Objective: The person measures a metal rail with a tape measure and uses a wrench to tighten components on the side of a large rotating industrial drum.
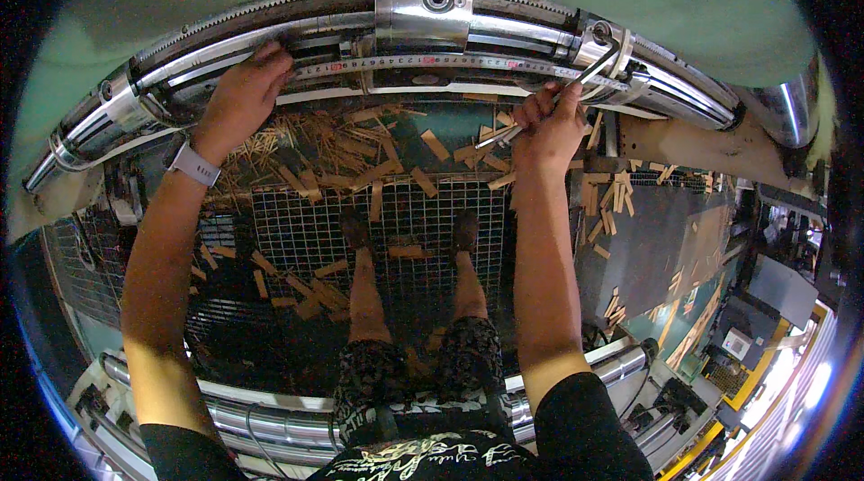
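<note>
A bolt on the curved steel rail (432,26) at one o'clock is being turned with the hex key (576,85), which is gripped in the closed right hand (547,125). A steady turn is judged to be needed next. The left hand (243,94), arm outstretched, is pressed against the rail at eleven o'clock, fingers curled on it.

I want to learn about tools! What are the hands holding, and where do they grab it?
The right hand grips an L-shaped hex key by its long arm. The left hand holds nothing; it rests on the machine's metal rail.
</note>
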The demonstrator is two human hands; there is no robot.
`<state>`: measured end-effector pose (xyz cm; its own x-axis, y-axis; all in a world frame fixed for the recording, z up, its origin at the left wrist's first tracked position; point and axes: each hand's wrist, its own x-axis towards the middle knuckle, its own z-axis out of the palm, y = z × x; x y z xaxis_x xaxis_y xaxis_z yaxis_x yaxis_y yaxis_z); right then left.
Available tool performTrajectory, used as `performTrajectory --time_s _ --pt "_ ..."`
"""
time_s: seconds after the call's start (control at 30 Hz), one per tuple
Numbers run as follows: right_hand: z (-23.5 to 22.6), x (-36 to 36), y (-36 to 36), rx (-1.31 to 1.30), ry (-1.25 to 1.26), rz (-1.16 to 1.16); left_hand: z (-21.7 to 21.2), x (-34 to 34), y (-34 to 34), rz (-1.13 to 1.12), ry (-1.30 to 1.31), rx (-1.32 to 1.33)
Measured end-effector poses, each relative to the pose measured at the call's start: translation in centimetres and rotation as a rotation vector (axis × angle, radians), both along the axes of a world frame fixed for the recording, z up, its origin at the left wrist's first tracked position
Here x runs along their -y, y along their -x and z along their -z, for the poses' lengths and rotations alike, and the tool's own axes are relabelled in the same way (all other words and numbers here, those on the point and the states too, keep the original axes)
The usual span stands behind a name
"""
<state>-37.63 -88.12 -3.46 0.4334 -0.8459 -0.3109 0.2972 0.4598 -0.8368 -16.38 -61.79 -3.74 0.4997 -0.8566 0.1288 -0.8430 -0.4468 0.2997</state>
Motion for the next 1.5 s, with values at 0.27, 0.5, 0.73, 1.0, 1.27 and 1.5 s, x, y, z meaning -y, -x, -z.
performTrajectory --time_s 0.27,0.5,0.73,1.0,1.27,1.5 --pt "-0.4 0.2 -1.1 0.135 -0.106 -0.011 -0.1 0.3 -0.3 -0.026 -0.05 -0.042" --pt "-1.3 0.0 -4.8 0.383 -0.199 0.035 -1.1 0.5 0.2 0.049 0.032 -0.039" --pt "-1.0 0.2 -7.0 0.547 -0.22 0.066 -0.2 0.3 0.0 0.066 0.055 0.027" --pt "0.6 3.3 2.0 -0.022 -0.14 -0.207 0.2 0.3 -0.2 0.032 0.01 0.031" --pt "-0.7 20.4 10.5 -1.006 1.213 -0.603 -0.1 1.7 -0.2 0.07 0.015 -0.059" --pt "1.1 19.2 11.7 -0.601 0.716 -0.376 0.3 1.4 -0.2 0.065 0.045 -0.026"
